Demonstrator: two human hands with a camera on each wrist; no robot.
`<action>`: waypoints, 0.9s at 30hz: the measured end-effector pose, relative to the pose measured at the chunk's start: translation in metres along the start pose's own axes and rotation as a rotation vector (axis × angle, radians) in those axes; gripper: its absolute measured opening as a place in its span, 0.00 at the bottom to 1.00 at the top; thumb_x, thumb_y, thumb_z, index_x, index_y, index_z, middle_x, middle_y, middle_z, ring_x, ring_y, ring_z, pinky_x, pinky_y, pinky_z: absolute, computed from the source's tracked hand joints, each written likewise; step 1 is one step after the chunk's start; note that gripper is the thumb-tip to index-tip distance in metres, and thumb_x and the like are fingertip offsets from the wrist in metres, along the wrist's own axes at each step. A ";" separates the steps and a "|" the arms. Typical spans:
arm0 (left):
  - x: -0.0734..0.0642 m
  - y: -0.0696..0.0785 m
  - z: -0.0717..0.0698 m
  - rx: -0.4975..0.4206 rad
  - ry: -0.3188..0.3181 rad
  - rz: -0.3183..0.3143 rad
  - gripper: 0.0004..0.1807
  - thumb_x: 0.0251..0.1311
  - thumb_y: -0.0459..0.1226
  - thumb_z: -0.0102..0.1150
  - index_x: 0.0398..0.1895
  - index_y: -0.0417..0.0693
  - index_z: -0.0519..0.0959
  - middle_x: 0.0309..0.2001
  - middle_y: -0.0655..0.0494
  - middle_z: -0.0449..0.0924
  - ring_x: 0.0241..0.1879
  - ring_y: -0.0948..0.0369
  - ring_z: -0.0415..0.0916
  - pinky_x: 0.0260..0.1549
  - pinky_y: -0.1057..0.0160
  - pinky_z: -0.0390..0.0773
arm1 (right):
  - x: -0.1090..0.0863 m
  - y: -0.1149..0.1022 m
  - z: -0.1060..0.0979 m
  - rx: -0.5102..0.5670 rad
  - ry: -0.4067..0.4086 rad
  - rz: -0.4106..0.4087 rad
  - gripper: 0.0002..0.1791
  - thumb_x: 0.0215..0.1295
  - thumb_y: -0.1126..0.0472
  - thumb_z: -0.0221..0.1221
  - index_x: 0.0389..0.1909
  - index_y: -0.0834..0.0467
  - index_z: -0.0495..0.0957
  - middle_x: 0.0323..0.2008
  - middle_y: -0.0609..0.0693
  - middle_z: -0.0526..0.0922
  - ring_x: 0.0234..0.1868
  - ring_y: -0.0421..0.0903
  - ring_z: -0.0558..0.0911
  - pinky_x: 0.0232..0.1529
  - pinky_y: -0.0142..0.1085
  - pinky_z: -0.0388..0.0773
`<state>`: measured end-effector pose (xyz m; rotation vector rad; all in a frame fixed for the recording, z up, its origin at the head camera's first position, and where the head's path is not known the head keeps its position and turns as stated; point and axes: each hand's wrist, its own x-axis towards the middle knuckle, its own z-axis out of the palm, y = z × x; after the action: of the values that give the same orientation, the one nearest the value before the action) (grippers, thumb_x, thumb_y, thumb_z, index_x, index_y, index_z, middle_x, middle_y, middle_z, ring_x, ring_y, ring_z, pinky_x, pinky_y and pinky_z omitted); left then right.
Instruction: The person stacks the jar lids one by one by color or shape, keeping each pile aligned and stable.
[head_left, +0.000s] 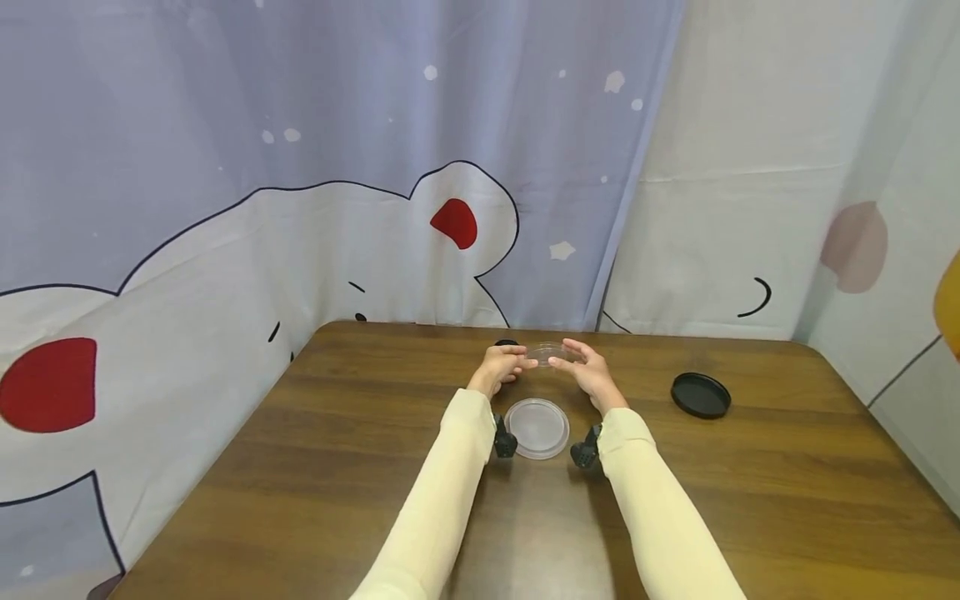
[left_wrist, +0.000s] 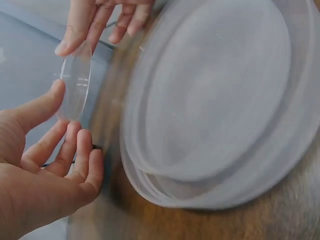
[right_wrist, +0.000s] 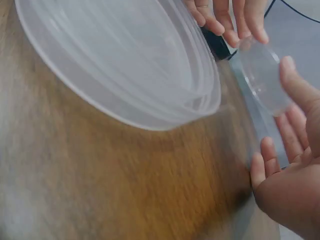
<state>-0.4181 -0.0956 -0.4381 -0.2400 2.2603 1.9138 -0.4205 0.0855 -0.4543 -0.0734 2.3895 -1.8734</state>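
Observation:
Between both hands is a small, clear, shallow round dish (head_left: pixel 550 354), raised above the far part of the table. My left hand (head_left: pixel 498 367) pinches its left edge, thumb on one face and fingertips at the other in the left wrist view. On the opposite edge, my right hand (head_left: pixel 590 375) pinches it the same way, as the right wrist view shows at the dish (right_wrist: pixel 260 75). Below the hands, nearer to me, a translucent round plastic dish (head_left: pixel 537 427) with a stepped rim lies flat on the table.
A black round shallow lid or dish (head_left: pixel 701 395) lies to the right on the wooden table (head_left: pixel 337 467). Partly hidden behind my left hand is a small black object (head_left: pixel 507 342). A printed curtain (head_left: pixel 337 233) hangs behind the table's far edge.

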 end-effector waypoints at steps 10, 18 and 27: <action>-0.010 0.024 0.004 -0.284 -0.103 0.134 0.30 0.59 0.35 0.65 0.66 0.44 0.70 0.67 0.46 0.70 0.64 0.47 0.72 0.65 0.47 0.69 | -0.016 -0.033 0.004 0.268 0.200 -0.122 0.35 0.63 0.55 0.64 0.70 0.53 0.65 0.71 0.50 0.67 0.55 0.40 0.68 0.58 0.31 0.66; -0.035 0.027 0.018 -0.478 -0.080 0.263 0.26 0.59 0.32 0.64 0.61 0.44 0.70 0.67 0.48 0.71 0.59 0.56 0.74 0.60 0.52 0.74 | -0.046 -0.051 0.000 0.363 0.169 -0.148 0.35 0.66 0.52 0.62 0.72 0.49 0.61 0.73 0.45 0.62 0.52 0.35 0.66 0.67 0.37 0.62; -0.075 0.024 0.009 -0.550 -0.052 0.490 0.23 0.54 0.23 0.62 0.54 0.40 0.72 0.62 0.45 0.75 0.41 0.67 0.78 0.45 0.71 0.78 | -0.072 -0.061 0.010 0.497 0.143 -0.276 0.32 0.66 0.65 0.60 0.70 0.55 0.65 0.61 0.36 0.71 0.45 0.32 0.71 0.55 0.25 0.69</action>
<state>-0.3507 -0.0820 -0.3986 0.3308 1.8229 2.7249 -0.3490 0.0686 -0.3936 -0.2443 1.9974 -2.6260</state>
